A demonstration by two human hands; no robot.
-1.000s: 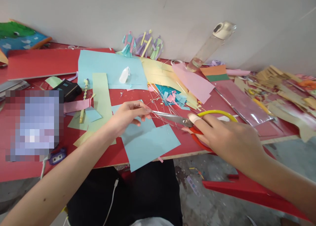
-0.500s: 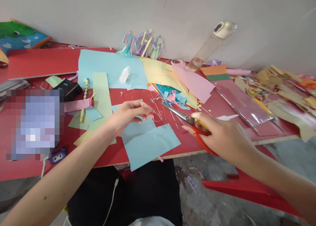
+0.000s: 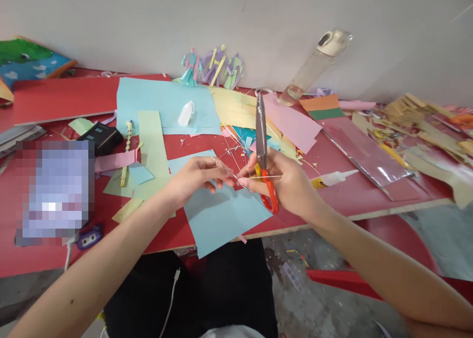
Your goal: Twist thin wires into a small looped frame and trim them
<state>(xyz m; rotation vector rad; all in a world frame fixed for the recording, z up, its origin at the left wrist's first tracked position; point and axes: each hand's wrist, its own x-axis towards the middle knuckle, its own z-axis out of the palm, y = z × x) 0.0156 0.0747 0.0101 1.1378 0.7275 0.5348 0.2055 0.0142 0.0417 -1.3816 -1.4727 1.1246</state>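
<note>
My left hand (image 3: 195, 178) is closed in a pinch on a thin, pale wire (image 3: 238, 176) above the table. Meeting it from the right, my right hand (image 3: 291, 180) pinches the same wire with its fingertips. That hand also keeps the scissors (image 3: 261, 131) hooked in its grip, blades shut and pointing up, red and yellow handles down. Below both hands lies a light blue paper sheet (image 3: 225, 219). Behind them are a larger blue sheet (image 3: 155, 99) with a small white bottle (image 3: 185, 113) on it, and thin wires among paper scraps.
A clear drink bottle (image 3: 310, 69) leans by the wall near small paper figures (image 3: 212, 67). A glue bottle (image 3: 334, 178) lies right of my hands. To the left are a black box (image 3: 100, 138), a pencil (image 3: 125, 160) and a blurred-out device (image 3: 55, 190). The red table's edge (image 3: 354, 217) is near.
My right hand has moved left to my left hand and turned the scissors from pointing left to upright. Its fingertips have taken hold of the wire. The glue bottle is now more exposed.
</note>
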